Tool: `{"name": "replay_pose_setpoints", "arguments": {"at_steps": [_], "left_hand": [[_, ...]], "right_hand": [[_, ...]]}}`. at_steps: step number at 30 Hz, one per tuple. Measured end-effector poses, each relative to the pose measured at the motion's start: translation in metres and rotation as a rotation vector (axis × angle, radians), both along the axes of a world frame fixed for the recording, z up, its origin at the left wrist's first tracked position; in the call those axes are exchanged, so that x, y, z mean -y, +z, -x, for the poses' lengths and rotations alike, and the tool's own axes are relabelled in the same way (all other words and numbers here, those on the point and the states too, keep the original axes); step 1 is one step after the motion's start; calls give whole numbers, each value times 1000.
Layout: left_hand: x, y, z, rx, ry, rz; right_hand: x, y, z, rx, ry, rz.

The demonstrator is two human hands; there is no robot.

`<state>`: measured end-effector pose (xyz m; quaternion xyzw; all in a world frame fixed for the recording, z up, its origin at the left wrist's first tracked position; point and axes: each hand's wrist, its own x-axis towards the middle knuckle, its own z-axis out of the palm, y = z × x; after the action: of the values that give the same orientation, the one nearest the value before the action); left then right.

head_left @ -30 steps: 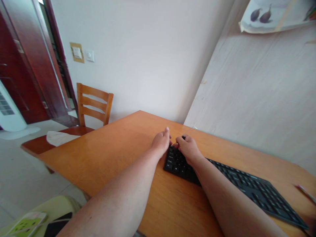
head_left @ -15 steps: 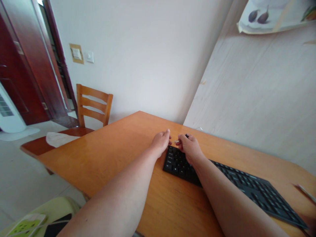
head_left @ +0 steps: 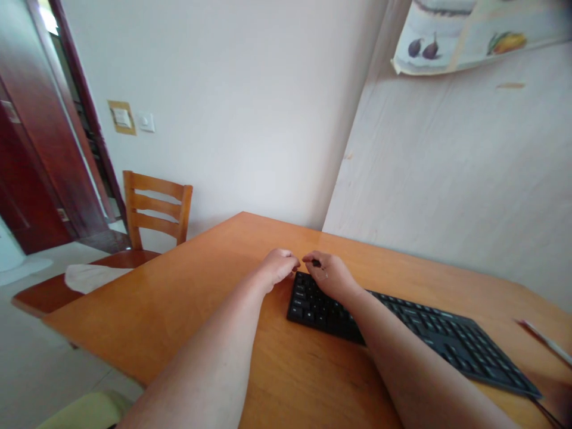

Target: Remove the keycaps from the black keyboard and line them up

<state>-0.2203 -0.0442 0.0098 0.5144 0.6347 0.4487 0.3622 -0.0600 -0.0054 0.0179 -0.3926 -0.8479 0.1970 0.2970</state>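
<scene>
A black keyboard lies across the wooden table, partly hidden under my right forearm. Above its far left corner, my right hand is closed, with a small black piece showing between thumb and fingers; its kind is too small to tell. My left hand is just beside that corner, fingers curled and pinched together. What they hold, if anything, is hidden. The fingertips of both hands face each other with a narrow gap between them.
The wooden table meets the wall at its far edge. A pen-like stick lies at the right. Left of the table stands a wooden chair with a white cloth on a seat. A pale green stool is at lower left.
My right hand has turned, and the silvery tip that showed at its fingers is out of sight. My left thumb has folded down into a pinch. The view has shifted right and up.
</scene>
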Motion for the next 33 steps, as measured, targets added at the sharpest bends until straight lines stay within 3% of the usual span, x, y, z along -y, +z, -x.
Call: {"name": "replay_pose_setpoints", "arguments": {"at_steps": [5, 15, 23, 27, 33], "left_hand": [[-3, -6, 4, -64, -31, -24], [-1, -6, 2, -100, -50, -37], [-2, -7, 1, -26, -33, -64], [-3, -10, 1, 38, -94, -115], [-2, -9, -1, 60, -95, -116]], "right_hand": [[6, 2, -2, 212, 23, -78], [13, 4, 1, 301, -16, -128], [1, -1, 1, 41, -8, -25], [-5, -2, 1, -120, -18, 21], [-2, 0, 2, -134, -5, 34]]}}
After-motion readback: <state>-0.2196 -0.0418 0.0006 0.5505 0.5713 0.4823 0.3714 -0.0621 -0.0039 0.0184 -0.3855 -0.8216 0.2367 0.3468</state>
